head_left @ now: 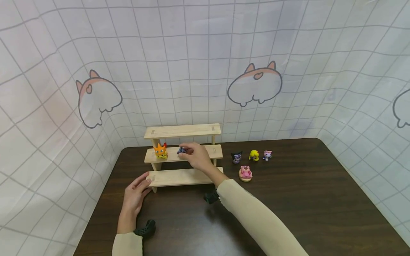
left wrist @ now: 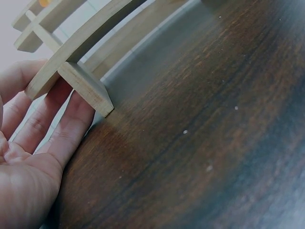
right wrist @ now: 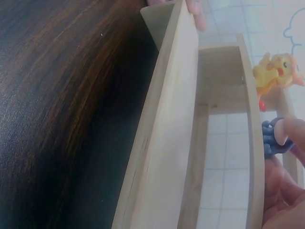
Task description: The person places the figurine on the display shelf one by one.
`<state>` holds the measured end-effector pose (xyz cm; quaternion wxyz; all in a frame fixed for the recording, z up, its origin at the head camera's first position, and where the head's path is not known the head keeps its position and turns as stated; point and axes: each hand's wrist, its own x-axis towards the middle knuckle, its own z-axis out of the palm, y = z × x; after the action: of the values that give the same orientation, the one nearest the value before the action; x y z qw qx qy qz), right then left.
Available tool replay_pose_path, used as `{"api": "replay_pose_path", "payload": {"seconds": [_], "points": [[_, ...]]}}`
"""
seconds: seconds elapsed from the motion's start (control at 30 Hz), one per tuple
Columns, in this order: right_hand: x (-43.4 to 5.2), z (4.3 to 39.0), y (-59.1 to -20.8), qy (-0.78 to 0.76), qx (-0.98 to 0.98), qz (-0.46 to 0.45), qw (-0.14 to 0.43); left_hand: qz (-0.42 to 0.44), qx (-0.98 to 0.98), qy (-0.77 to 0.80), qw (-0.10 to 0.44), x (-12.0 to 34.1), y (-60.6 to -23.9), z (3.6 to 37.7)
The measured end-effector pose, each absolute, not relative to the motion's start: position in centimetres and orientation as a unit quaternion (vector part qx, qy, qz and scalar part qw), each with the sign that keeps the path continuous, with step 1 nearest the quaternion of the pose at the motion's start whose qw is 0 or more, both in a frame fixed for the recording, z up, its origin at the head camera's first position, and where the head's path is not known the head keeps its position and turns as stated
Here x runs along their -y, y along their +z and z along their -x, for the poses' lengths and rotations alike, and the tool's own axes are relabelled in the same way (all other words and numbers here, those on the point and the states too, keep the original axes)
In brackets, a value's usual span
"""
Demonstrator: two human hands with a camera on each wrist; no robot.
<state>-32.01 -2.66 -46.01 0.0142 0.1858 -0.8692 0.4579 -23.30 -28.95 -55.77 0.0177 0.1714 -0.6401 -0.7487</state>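
Observation:
A three-step wooden display shelf (head_left: 184, 177) stands on the dark table. My left hand (head_left: 134, 195) grips the left end of its lowest board, thumb on top and fingers below, as the left wrist view also shows. Over the middle board, my right hand (head_left: 198, 157) pinches a small dark blue figurine (right wrist: 272, 138) between thumb and fingers. To its left on the same board sits an orange and yellow figurine (head_left: 161, 151). Most of the blue figurine is hidden by my fingers in the head view.
Right of the shelf on the table (head_left: 288, 199) stand a black and purple figurine (head_left: 236, 157), a yellow one (head_left: 254, 155) and a pink and white one (head_left: 267, 155). Nearer is a pink bear figurine (head_left: 245, 173) on a round base. A grid-patterned cloth (head_left: 192, 71) hangs behind.

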Motion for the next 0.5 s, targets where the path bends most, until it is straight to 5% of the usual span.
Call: {"api": "replay_pose_path", "payload": {"seconds": [0.5], "points": [[2.99,31.85,-45.79,0.445,0.879,-0.172,0.006,-0.165,0.640,-0.750,0.015,29.04,-55.94,23.44]]}}
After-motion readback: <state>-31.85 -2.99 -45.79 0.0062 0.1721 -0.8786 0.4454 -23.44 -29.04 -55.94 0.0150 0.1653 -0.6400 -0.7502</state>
